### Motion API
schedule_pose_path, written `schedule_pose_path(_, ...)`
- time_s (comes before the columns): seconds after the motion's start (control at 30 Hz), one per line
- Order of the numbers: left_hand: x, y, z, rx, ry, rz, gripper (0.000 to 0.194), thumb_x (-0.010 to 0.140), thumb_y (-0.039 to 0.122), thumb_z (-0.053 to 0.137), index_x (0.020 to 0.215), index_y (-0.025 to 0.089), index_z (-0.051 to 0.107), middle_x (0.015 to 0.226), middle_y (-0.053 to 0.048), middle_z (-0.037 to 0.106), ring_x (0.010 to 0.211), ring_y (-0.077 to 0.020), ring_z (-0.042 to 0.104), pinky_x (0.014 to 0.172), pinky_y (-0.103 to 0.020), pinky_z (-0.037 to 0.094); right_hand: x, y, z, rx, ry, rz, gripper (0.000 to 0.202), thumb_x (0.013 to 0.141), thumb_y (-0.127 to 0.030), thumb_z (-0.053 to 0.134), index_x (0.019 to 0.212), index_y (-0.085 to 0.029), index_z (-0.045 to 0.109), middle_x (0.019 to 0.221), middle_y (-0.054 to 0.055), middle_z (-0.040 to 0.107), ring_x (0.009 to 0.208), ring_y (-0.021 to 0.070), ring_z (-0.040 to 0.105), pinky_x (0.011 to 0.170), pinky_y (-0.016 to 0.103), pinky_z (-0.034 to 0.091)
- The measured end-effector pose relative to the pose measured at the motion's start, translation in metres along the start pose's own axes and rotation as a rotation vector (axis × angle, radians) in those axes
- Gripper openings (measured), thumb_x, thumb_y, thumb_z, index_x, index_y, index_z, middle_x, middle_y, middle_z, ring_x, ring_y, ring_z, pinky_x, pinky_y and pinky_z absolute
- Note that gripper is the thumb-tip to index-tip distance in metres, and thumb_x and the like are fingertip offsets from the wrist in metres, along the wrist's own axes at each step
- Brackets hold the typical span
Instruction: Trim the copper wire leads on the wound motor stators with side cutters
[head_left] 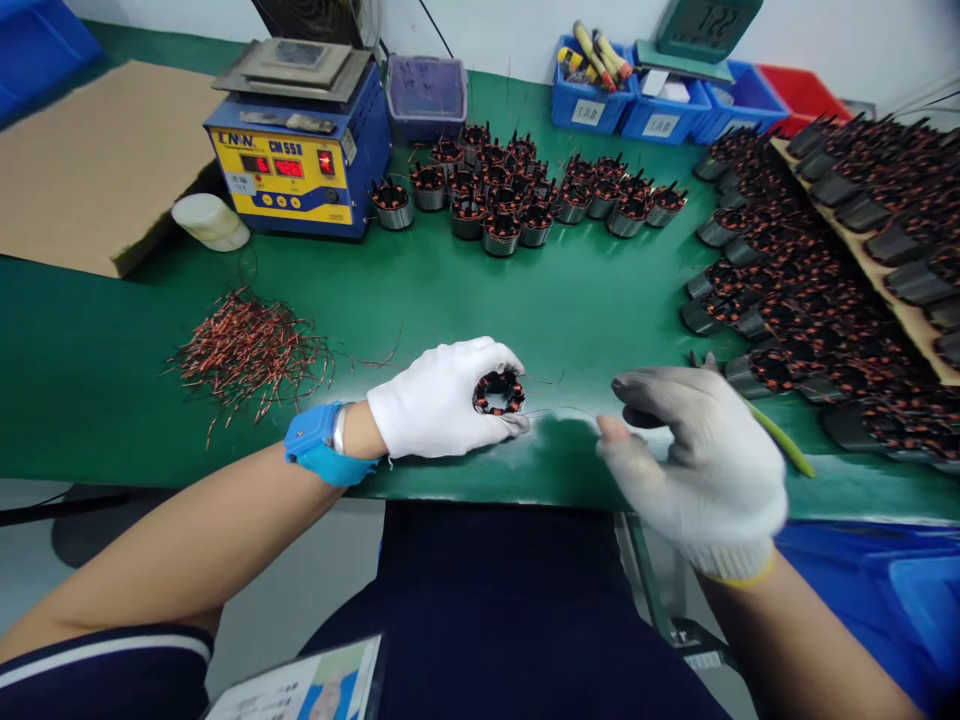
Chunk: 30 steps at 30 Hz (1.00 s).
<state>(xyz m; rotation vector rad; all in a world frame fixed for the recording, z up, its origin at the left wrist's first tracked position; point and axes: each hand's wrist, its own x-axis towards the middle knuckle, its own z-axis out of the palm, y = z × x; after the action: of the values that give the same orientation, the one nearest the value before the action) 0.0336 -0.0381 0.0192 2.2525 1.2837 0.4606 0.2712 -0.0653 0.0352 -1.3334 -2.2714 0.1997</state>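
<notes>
Two white-gloved hands over a smooth green surface [420, 290]. In the middle of the frame, held in the curled fingers of the left hand [446, 400]: a small round black-and-copper wound core [514, 392], hole facing the camera. Right of centre, the right hand [697, 470], fingers bent and apart from the thumb; cannot tell whether touching the thin dark wire [562, 408] stretching from beside the core. Partly hidden behind it, a green-handled tool [780, 440]. At left, a loose heap of reddish copper wire clippings [251, 350]; upper middle, a cluster of grey-sided wound cores [491, 190]; upper left, a blue-and-yellow box with red displays [281, 180].
</notes>
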Motion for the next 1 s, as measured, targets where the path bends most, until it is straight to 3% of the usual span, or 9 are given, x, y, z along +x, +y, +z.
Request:
schedule_pose_path(0.1, 0.000, -0.001, 0.000, 0.003, -0.001, 0.013, 0.041, 0.076, 0.044, 0.067, 0.109, 0.022, 0.058, 0.103, -0.002, 0.065, 0.089, -0.0193, 0.062, 0.079, -0.033, 0.050, 0.000, -0.016, 0.004, -0.192, -0.134, -0.231, 0.044, 0.088, -0.039, 0.054, 0.128, -0.021, 0.057, 0.128, 0.011, 0.061, 0.087, 0.0243, 0.066, 0.065, 0.033, 0.048)
schedule_pose_path(0.2, 0.002, -0.003, -0.001, -0.011, -0.011, 0.016, 0.042, 0.076, 0.048, 0.067, 0.108, 0.022, 0.058, 0.103, -0.002, 0.065, 0.091, -0.0197, 0.063, 0.079, -0.032, 0.049, 0.007, -0.025, 0.023, -0.379, -0.296, -0.124, 0.047, 0.091, -0.036, 0.045, 0.136, -0.022, 0.050, 0.135, 0.009, 0.058, 0.070, 0.0210, 0.066, 0.053, 0.033, 0.041)
schedule_pose_path(0.33, 0.003, -0.006, -0.003, -0.050, -0.056, 0.018, 0.049, 0.073, 0.058, 0.067, 0.106, 0.023, 0.059, 0.103, -0.002, 0.066, 0.092, -0.0205, 0.063, 0.077, -0.032, 0.050, 0.013, -0.019, 0.038, -0.339, -0.373, -0.017, 0.046, 0.092, -0.039, 0.042, 0.134, -0.024, 0.051, 0.128, 0.007, 0.063, 0.078, 0.0225, 0.068, 0.060, 0.032, 0.043)
schedule_pose_path(0.5, 0.002, -0.008, -0.003, -0.028, -0.063, 0.035, 0.054, 0.073, 0.057, 0.068, 0.113, 0.022, 0.057, 0.108, -0.003, 0.066, 0.096, -0.0217, 0.063, 0.082, -0.033, 0.050, 0.013, -0.006, 0.031, -0.243, -0.447, 0.059, 0.037, 0.096, -0.037, 0.038, 0.121, -0.026, 0.062, 0.109, 0.005, 0.071, 0.086, 0.0238, 0.068, 0.067, 0.031, 0.043)
schedule_pose_path(0.6, 0.001, -0.007, -0.002, 0.003, -0.046, 0.047, 0.055, 0.075, 0.059, 0.066, 0.114, 0.022, 0.057, 0.109, -0.004, 0.066, 0.097, -0.0220, 0.063, 0.082, -0.033, 0.049, 0.009, -0.003, 0.027, -0.181, -0.445, 0.033, 0.037, 0.096, -0.041, 0.038, 0.121, -0.025, 0.061, 0.109, 0.005, 0.070, 0.089, 0.0226, 0.067, 0.069, 0.030, 0.043)
schedule_pose_path(0.73, 0.000, -0.004, 0.000, 0.042, -0.015, 0.062, 0.051, 0.078, 0.057, 0.063, 0.112, 0.020, 0.058, 0.105, -0.004, 0.066, 0.094, -0.0212, 0.063, 0.079, -0.032, 0.048, 0.003, -0.010, 0.028, -0.373, -0.400, -0.069, 0.055, 0.091, -0.054, 0.043, 0.134, -0.022, 0.050, 0.106, 0.009, 0.067, 0.070, 0.0240, 0.065, 0.053, 0.032, 0.033)
schedule_pose_path(0.83, -0.001, -0.003, 0.001, 0.062, -0.003, 0.076, 0.049, 0.081, 0.057, 0.061, 0.113, 0.019, 0.057, 0.106, -0.005, 0.066, 0.094, -0.0208, 0.063, 0.080, -0.032, 0.048, 0.004, -0.012, 0.029, -0.476, -0.465, -0.099, 0.038, 0.096, -0.038, 0.035, 0.119, -0.021, 0.061, 0.088, 0.009, 0.066, 0.061, 0.0222, 0.061, 0.050, 0.031, 0.024)
schedule_pose_path(0.9, -0.002, -0.002, 0.001, 0.076, -0.006, 0.082, 0.049, 0.082, 0.056, 0.060, 0.115, 0.019, 0.057, 0.107, -0.005, 0.066, 0.095, -0.0210, 0.062, 0.081, -0.033, 0.047, 0.006, -0.008, 0.027, -0.380, -0.501, -0.109, 0.035, 0.097, -0.031, 0.033, 0.106, -0.020, 0.065, 0.084, 0.008, 0.065, 0.065, 0.0211, 0.061, 0.053, 0.031, 0.026)
schedule_pose_path(1.0, -0.003, 0.000, 0.001, 0.096, -0.028, 0.092, 0.047, 0.084, 0.051, 0.059, 0.118, 0.019, 0.055, 0.110, -0.006, 0.064, 0.097, -0.0215, 0.060, 0.084, -0.034, 0.046, 0.009, 0.003, 0.022, -0.032, -0.504, -0.062, 0.032, 0.097, -0.032, 0.037, 0.098, -0.020, 0.066, 0.087, 0.004, 0.067, 0.073, 0.0172, 0.061, 0.061, 0.027, 0.034)
